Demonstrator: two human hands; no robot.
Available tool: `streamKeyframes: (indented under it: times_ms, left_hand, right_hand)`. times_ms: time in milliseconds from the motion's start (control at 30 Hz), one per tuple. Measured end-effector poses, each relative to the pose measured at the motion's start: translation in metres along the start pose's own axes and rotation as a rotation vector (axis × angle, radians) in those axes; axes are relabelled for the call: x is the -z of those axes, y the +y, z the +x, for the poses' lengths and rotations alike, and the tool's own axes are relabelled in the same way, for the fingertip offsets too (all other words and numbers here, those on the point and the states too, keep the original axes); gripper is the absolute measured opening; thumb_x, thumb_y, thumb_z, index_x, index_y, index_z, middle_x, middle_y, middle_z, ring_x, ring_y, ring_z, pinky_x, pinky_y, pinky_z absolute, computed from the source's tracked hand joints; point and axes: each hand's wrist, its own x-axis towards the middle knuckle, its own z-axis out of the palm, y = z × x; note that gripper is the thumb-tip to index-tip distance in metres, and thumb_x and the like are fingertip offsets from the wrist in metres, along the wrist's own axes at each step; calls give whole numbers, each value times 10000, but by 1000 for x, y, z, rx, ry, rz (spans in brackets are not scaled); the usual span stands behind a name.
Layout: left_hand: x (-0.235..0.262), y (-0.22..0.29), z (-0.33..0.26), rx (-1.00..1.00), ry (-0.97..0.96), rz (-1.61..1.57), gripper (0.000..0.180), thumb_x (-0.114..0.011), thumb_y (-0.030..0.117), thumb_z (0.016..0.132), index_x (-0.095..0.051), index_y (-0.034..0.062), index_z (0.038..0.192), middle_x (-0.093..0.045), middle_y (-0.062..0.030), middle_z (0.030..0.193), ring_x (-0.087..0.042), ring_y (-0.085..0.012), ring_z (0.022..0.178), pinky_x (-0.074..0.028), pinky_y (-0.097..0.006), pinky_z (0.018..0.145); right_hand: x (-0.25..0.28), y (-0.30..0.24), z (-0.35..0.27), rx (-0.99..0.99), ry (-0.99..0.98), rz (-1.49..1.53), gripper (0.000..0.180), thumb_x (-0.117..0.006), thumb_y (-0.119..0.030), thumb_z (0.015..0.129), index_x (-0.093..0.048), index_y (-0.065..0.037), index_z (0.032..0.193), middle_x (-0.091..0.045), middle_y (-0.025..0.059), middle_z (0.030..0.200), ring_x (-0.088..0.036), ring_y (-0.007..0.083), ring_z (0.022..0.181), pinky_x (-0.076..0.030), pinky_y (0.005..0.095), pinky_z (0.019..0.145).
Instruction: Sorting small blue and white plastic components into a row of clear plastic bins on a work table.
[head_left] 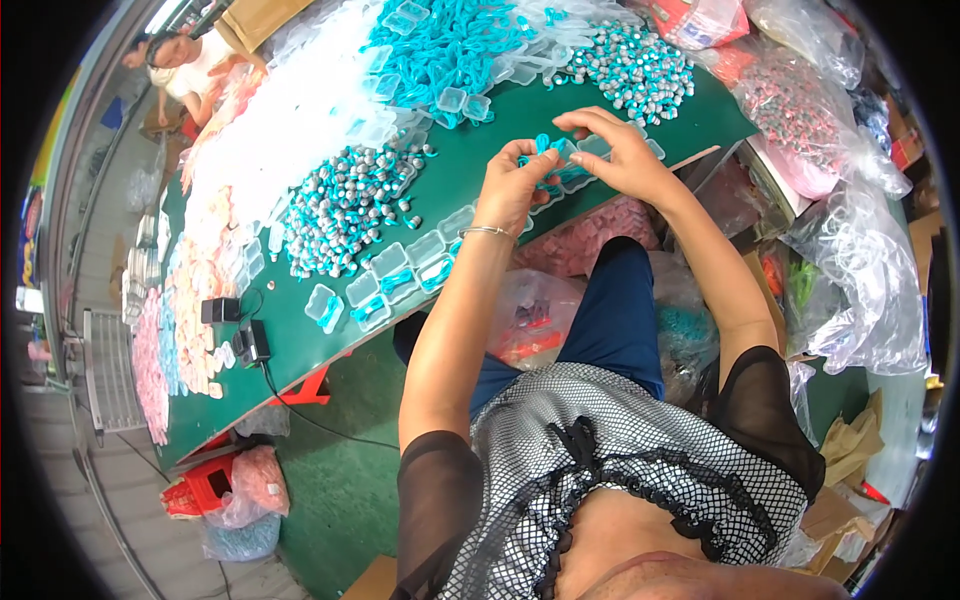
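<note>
My left hand is closed, with thumb and fingers pinching a small bundle of teal cord above the near edge of the green table. Just right of it, my right hand is raised with fingers apart and curved, its thumb pointing toward the cord. Beneath and beside both hands runs a row of small clear plastic boxes; several at the left hold teal cord. A separate box with cord in it stands at the row's left end.
A heap of teal cords lies at the back, between two piles of small silver-and-teal pieces. Black adapters with a hanging cable sit at left. Plastic bags crowd the right side. Another person is at the far left.
</note>
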Motion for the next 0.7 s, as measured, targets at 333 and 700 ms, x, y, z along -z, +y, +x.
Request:
streamKeyframes:
  times_ms: [333, 700]
  left_hand:
    - [-22, 4, 9, 43, 63, -29, 234, -611, 264, 910, -597, 73, 1046, -600, -12, 976, -621, -166, 769, -447, -264, 532]
    - [-24, -5, 15, -30, 89, 66, 225, -597, 189, 888, -639, 29, 1040, -604, 5, 789, -546, -89, 680, -427, -238, 497]
  right_hand:
    - [35, 26, -11, -22, 23, 111, 212, -686, -39, 774, -666, -30, 985, -664, 57, 975, -622, 141, 852, -490, 288, 754]
    - [37, 70, -37, -28, -55, -361, 123, -718, -110, 705, -664, -121, 816, -639, 4, 886, -581, 214, 900, -414, 361, 807]
